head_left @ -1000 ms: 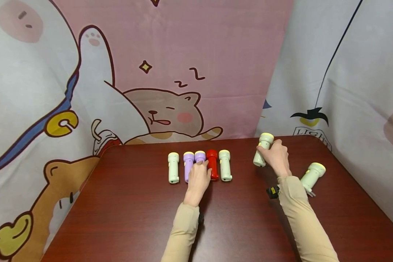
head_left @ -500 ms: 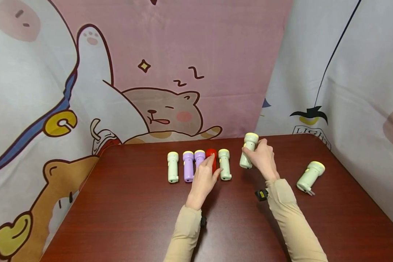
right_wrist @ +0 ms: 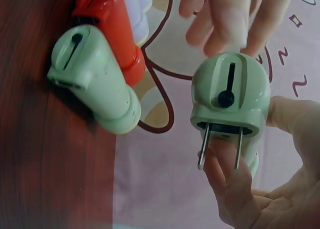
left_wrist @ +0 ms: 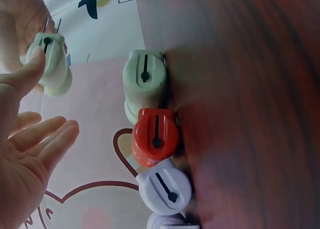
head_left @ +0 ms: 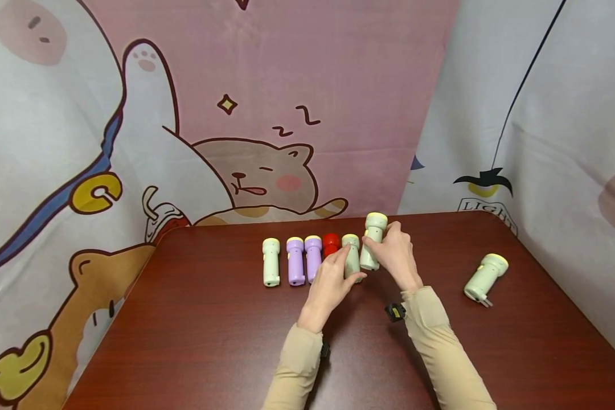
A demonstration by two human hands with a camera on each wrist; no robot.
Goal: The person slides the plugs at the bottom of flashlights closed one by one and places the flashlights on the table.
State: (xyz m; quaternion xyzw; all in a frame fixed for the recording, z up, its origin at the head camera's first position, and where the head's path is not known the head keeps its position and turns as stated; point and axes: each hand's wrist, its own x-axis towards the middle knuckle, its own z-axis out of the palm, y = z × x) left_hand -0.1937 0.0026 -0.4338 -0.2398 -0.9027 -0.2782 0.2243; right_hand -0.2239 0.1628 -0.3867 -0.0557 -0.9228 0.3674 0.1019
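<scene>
My right hand (head_left: 398,256) grips a pale green flashlight (head_left: 373,230) with a yellow rim, raised off the table at the right end of a row. In the right wrist view, two metal plug prongs (right_wrist: 239,149) stick out of its base. My left hand (head_left: 328,287) reaches over the row with fingers extended; its thumb is close to the held flashlight's base, and I cannot tell whether it touches. Partly behind the left hand are a pale green flashlight (head_left: 351,244) and a red flashlight (head_left: 331,243). Left of them lie two purple flashlights (head_left: 295,262) and another pale green flashlight (head_left: 271,262).
A separate pale green flashlight (head_left: 487,278) lies slanted on the right of the dark red-brown table (head_left: 205,319), prongs out. A cartoon-printed cloth (head_left: 369,102) hangs behind the table's far edge.
The right hand has carried its pale green flashlight leftward to the row's end. My left hand has moved right, from the purple and red flashlights toward the held one.
</scene>
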